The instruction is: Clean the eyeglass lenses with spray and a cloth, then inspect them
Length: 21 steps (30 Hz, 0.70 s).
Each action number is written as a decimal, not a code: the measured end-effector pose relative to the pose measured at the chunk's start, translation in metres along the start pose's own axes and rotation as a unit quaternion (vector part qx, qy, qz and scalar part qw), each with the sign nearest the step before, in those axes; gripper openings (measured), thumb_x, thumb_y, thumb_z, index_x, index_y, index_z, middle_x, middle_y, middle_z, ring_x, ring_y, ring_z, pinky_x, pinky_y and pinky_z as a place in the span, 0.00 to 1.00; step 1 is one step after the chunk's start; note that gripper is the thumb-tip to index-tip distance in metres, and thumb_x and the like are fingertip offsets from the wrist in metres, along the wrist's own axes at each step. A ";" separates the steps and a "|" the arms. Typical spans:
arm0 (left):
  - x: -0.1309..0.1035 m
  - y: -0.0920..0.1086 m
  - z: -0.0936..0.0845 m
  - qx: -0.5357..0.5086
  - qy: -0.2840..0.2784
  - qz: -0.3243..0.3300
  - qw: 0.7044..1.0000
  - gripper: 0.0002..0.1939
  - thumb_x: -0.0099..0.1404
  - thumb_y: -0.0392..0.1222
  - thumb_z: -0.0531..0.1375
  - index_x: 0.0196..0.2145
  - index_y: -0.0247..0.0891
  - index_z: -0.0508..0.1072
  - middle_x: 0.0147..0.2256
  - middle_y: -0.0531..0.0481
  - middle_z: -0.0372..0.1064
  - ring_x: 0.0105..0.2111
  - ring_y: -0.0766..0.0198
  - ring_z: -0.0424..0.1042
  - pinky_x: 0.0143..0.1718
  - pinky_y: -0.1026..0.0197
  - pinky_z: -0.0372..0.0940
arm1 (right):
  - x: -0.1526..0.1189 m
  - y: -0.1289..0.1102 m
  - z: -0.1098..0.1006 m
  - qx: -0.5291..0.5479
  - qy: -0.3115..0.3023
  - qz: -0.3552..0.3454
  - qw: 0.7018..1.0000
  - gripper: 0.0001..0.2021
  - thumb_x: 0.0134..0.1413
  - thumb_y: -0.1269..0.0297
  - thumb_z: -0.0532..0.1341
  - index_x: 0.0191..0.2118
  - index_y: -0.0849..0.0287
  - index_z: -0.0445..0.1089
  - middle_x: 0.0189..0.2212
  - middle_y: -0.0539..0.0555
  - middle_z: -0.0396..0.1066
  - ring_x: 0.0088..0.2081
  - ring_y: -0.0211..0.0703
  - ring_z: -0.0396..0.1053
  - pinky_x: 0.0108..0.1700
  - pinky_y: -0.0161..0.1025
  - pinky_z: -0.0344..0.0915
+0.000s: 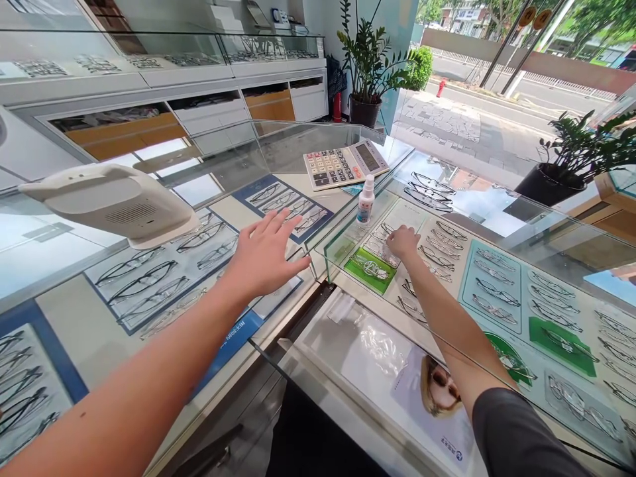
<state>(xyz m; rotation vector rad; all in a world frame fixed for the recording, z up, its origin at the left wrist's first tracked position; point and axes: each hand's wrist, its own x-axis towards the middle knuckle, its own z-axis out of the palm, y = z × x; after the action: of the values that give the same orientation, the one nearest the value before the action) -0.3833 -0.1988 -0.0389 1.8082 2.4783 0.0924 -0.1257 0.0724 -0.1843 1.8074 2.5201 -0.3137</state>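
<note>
My left hand [265,255] is stretched out with its fingers spread, over the left glass display case [311,268]. It holds nothing. Under it and to its left lie rows of eyeglasses [144,281] on blue-edged boards. My right hand [403,242] reaches to the right-hand case, its fingers curled down by a row of eyeglass frames [380,246]. Whatever is in those fingers, if anything, is hidden. A pair of glasses on a green card [371,270] lies just to its left. Near it stands a small white spray bottle [366,201] on the glass.
A calculator [345,165] rests on the counter beyond the bottle. At left stands a cream-coloured device [116,202]. Glasses [430,192] lie farther back on the right. An open drawer [362,344] holds a poster and clear plastic. A potted plant [556,169] stands at right.
</note>
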 end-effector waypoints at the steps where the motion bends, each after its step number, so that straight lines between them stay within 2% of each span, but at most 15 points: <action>1: 0.000 0.000 0.000 0.001 0.000 0.000 1.000 0.45 0.72 0.65 0.57 0.80 0.49 0.52 0.82 0.48 0.39 0.81 0.41 0.41 0.77 0.38 0.45 | 0.000 0.000 0.000 -0.001 0.002 0.002 1.000 0.17 0.71 0.64 0.55 0.48 0.59 0.83 0.57 0.69 0.69 0.60 0.65 0.61 0.59 0.57 0.58; 6: 0.000 0.000 -0.001 0.009 0.003 0.003 1.000 0.45 0.72 0.64 0.57 0.80 0.48 0.52 0.82 0.48 0.40 0.81 0.41 0.42 0.77 0.38 0.46 | 0.002 0.002 0.001 -0.006 0.002 -0.003 1.000 0.17 0.69 0.65 0.56 0.48 0.58 0.84 0.57 0.69 0.70 0.60 0.65 0.61 0.59 0.58 0.58; 10: 0.000 0.000 0.000 0.011 0.001 -0.001 1.000 0.45 0.72 0.64 0.56 0.80 0.49 0.52 0.82 0.48 0.39 0.81 0.42 0.41 0.77 0.39 0.45 | 0.006 0.007 -0.003 -0.008 0.003 -0.005 1.000 0.17 0.71 0.62 0.56 0.49 0.57 0.83 0.57 0.67 0.71 0.60 0.64 0.62 0.59 0.58 0.58; 16: -0.001 0.002 -0.003 0.009 -0.006 -0.001 1.000 0.45 0.72 0.63 0.57 0.80 0.45 0.53 0.82 0.46 0.39 0.81 0.42 0.41 0.78 0.38 0.45 | 0.022 0.013 -0.016 -0.038 0.030 0.003 0.999 0.24 0.76 0.57 0.49 0.50 0.63 0.81 0.60 0.71 0.68 0.63 0.69 0.58 0.61 0.60 0.57; 21: -0.003 0.003 -0.005 0.003 0.000 0.007 1.000 0.43 0.73 0.62 0.54 0.79 0.43 0.54 0.81 0.45 0.40 0.81 0.42 0.42 0.77 0.36 0.47 | 0.025 0.006 -0.006 -0.061 0.016 -0.044 0.997 0.26 0.77 0.55 0.47 0.51 0.63 0.81 0.60 0.71 0.69 0.63 0.67 0.58 0.63 0.60 0.55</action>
<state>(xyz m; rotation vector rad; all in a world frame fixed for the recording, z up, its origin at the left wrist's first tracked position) -0.3801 -0.2013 -0.0332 1.8279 2.4682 0.0856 -0.1276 0.0988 -0.1824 1.6739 2.5827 -0.1308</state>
